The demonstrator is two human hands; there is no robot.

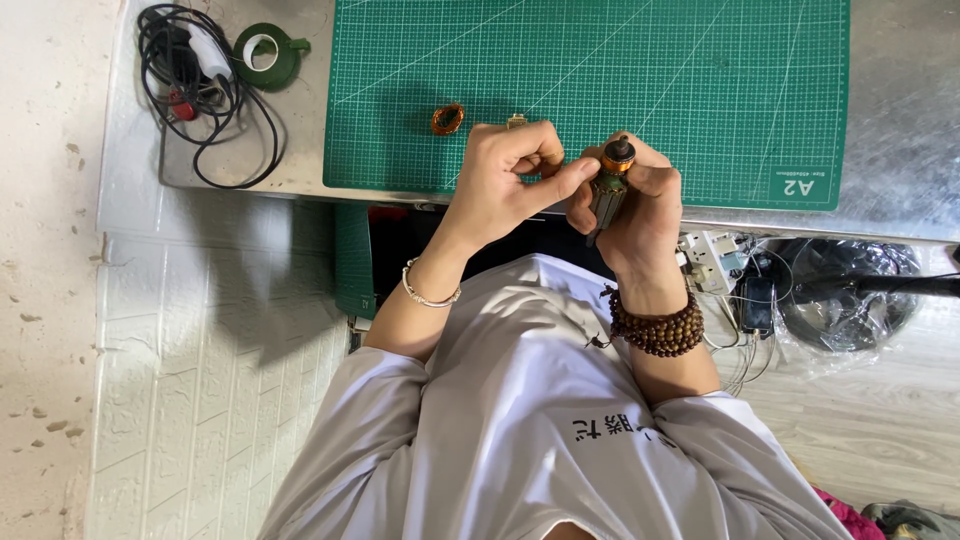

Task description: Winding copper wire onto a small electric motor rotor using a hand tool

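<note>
We saw a big shiny metal bench (900, 150) with a wide green cutting mat (600, 90) lying on it. At the far corner of the bench sat a bunch of black cables (205, 95) and, just beside them, a green tape holder (265, 52). On the mat, near the hands, lay a small coil of copper wire (448, 119). Over the near edge of the mat, both hands held one little thing up in the air: a small motor part (608, 185), a dark green stick with an orange copper ring and a black tip on top. The right hand (645, 215) had its grip wrapped tight around the body of the part. The left hand (505, 185) had its fingers curled in, and its thumb was pressed against the side of the part. We thought the part was hard and stiff, and a bit heavy for its size. The thin copper wire on it could get hurt, so the thick green middle looked like the best place to hold it.
</note>
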